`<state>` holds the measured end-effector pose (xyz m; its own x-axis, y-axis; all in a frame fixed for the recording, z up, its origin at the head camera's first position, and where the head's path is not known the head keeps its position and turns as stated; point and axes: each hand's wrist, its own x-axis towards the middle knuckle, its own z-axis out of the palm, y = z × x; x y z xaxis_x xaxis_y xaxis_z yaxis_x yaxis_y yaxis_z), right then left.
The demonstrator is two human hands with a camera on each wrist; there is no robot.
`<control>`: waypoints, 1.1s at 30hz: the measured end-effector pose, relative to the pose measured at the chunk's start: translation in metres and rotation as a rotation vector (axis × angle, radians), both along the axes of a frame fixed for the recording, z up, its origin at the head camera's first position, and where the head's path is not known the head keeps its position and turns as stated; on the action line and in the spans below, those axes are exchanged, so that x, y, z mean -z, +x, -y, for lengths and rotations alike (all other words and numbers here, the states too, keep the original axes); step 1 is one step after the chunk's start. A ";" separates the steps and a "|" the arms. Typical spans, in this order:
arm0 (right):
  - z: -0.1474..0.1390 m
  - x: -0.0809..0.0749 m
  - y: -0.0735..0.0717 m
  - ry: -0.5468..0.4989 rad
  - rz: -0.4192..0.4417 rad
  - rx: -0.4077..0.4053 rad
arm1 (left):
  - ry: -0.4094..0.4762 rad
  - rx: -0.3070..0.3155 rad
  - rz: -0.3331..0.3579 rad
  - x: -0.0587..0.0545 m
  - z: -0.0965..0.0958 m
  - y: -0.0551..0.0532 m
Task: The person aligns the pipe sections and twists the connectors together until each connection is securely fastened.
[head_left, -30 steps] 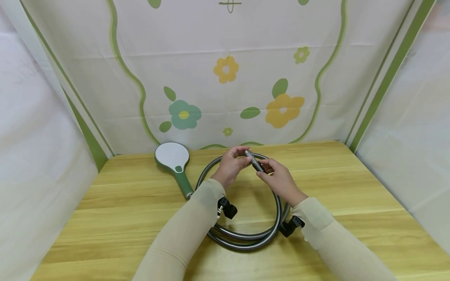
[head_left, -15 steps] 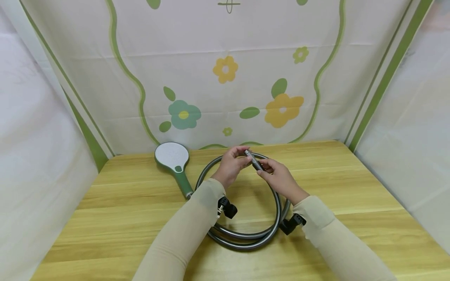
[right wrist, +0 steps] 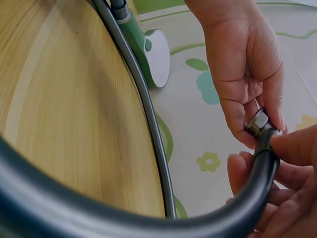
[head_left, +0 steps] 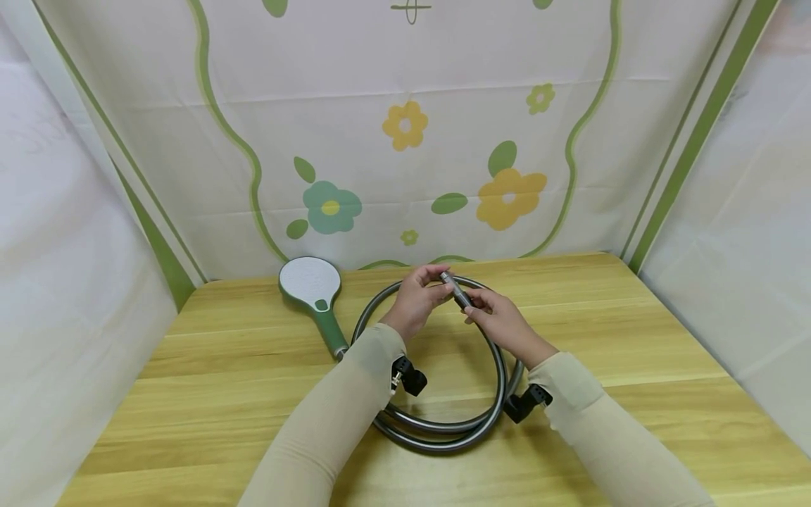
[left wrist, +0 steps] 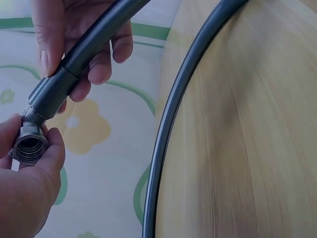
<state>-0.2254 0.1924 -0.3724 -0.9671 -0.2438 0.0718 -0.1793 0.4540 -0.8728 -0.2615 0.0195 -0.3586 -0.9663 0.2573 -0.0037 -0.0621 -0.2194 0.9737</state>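
A dark metallic shower hose (head_left: pixel 437 445) lies in loose loops on the wooden table, one end lifted off it. My left hand (head_left: pixel 412 299) pinches the silver nut (right wrist: pixel 260 121) at that raised end between thumb and fingers. In the left wrist view the nut's open mouth shows screw threads inside, and the nut sits at an angle to the hose. Just behind it, my right hand (head_left: pixel 507 324) grips the dark end sleeve (left wrist: pixel 53 94). To the left rests a hand shower (head_left: pixel 310 282) with a white face and green handle, its handle end close to the hose.
The wooden table (head_left: pixel 633 422) reaches back to a white cloth wall (head_left: pixel 355 127) printed with flowers. White cloth sides stand at left and right. A black camera mount (head_left: pixel 412 377) hangs under each wrist, above the hose loops.
My right thumb and fingers have shifted slightly on the sleeve. The left hand keeps its pinch on the nut, and the hand shower has stayed in place.
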 end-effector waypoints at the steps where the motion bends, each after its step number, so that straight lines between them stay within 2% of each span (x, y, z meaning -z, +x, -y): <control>1: 0.000 0.000 0.000 -0.005 0.006 -0.004 | 0.001 -0.001 0.000 0.000 0.000 0.000; 11: 0.001 0.000 -0.002 -0.043 0.058 -0.026 | 0.004 -0.003 -0.002 0.001 0.000 0.000; 20: 0.001 -0.003 -0.003 -0.120 0.127 -0.051 | 0.011 -0.005 0.017 0.000 0.001 -0.001; 33: -0.005 0.000 -0.008 -0.134 0.196 -0.072 | 0.031 0.002 0.013 0.001 0.001 0.000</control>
<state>-0.2338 0.1975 -0.3729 -0.9464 -0.3132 -0.0795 -0.0277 0.3237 -0.9458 -0.2618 0.0187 -0.3599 -0.9658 0.2590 -0.0086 -0.0756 -0.2497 0.9654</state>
